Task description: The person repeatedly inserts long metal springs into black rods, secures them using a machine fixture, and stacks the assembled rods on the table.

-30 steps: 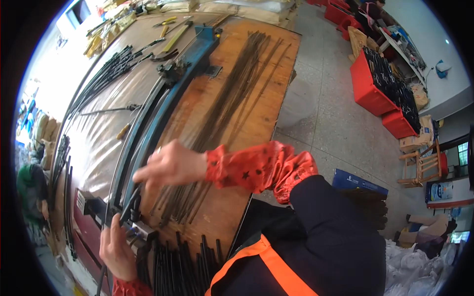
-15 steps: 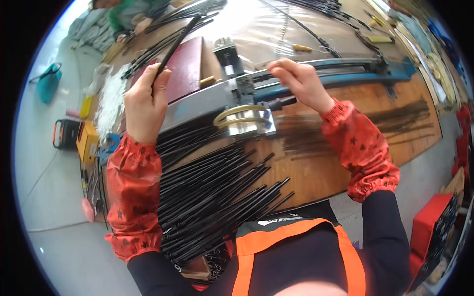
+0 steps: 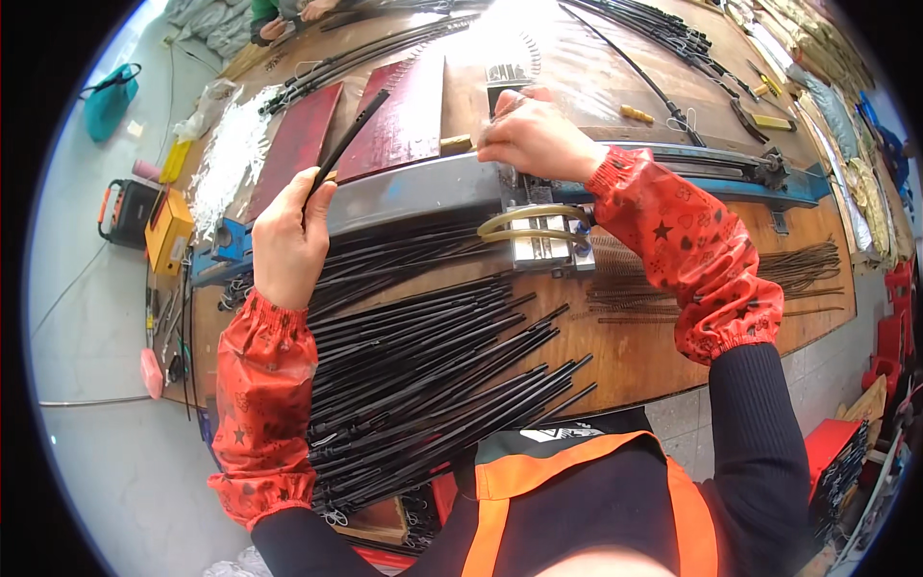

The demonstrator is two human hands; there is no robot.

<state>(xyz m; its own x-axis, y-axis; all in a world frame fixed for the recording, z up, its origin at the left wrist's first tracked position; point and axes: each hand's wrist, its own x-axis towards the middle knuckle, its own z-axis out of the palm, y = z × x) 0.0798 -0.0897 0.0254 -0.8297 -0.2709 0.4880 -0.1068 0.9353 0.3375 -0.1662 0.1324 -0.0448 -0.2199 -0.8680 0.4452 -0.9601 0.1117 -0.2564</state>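
Note:
My left hand (image 3: pixel 288 245) is closed around a black rod (image 3: pixel 358 130), which slants up and to the right above a grey metal rail. My right hand (image 3: pixel 538 135) is pinched together above the machine, beside an upright metal fitting (image 3: pixel 508 73). A thin coil spring (image 3: pixel 536 56) curves up from its fingers into the glare, faint and partly washed out. Just below that hand sits a metal clamp block (image 3: pixel 541 252) with a looped yellowish hose (image 3: pixel 514 226). Many black rods (image 3: pixel 423 356) lie in a pile in front of the rail.
Long thin springs (image 3: pixel 803 269) lie bundled on the wooden table's right. Dark red boards (image 3: pixel 409 111) and white pieces (image 3: pixel 226 163) are at the far left. Another person's hands (image 3: pixel 312 10) show at the top. A blue rail (image 3: pixel 793 183) runs right; a red bin (image 3: pixel 835 447) stands below.
My right hand has moved left and slightly up, over the clamp, and the spring now bows in an arc. My left hand keeps the rod, which has dropped slightly. The view has shifted.

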